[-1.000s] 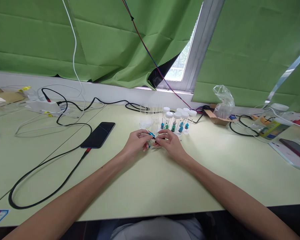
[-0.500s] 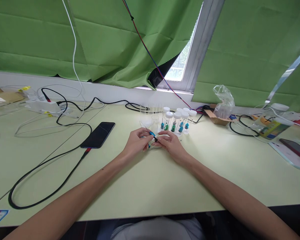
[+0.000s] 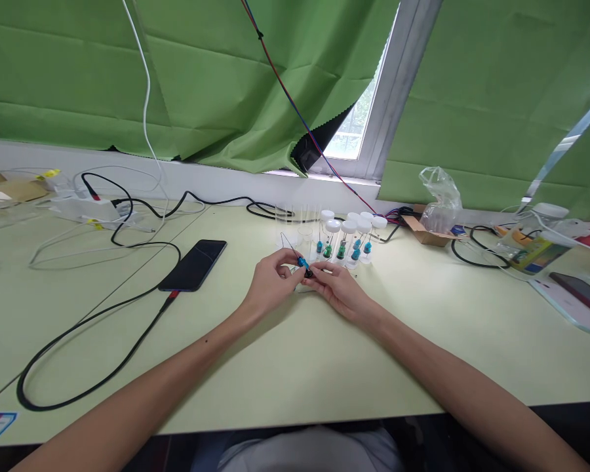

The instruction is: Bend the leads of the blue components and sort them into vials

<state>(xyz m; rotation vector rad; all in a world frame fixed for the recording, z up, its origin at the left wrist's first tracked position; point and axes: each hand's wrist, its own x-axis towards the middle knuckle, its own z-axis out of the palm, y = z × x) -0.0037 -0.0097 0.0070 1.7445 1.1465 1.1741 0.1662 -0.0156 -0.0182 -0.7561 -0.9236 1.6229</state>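
Between my two hands is a small blue piece (image 3: 302, 261) with a black end and a thin dark wire that sticks up to the left. My left hand (image 3: 274, 278) pinches its blue part between thumb and fingers. The fingertips of my right hand (image 3: 340, 287) are closed at the black end. Just behind the hands stand several clear tubes with white caps (image 3: 348, 227), holding similar blue and green pieces with wires. Beside them on the left are clear tubes without caps (image 3: 288, 226). Something clear and flat lies under the fingers, mostly hidden.
A dark phone (image 3: 193, 265) lies on the table (image 3: 295, 373) to the left, with a black cable (image 3: 73, 401) looping from it. A power strip (image 3: 86, 208) is at the back left. A small cardboard box (image 3: 427, 234) with a plastic bag stands at the back right.
The blue piece has tilted more upright, so its body and wire show more plainly. Both hands have shifted slightly and keep their grip.
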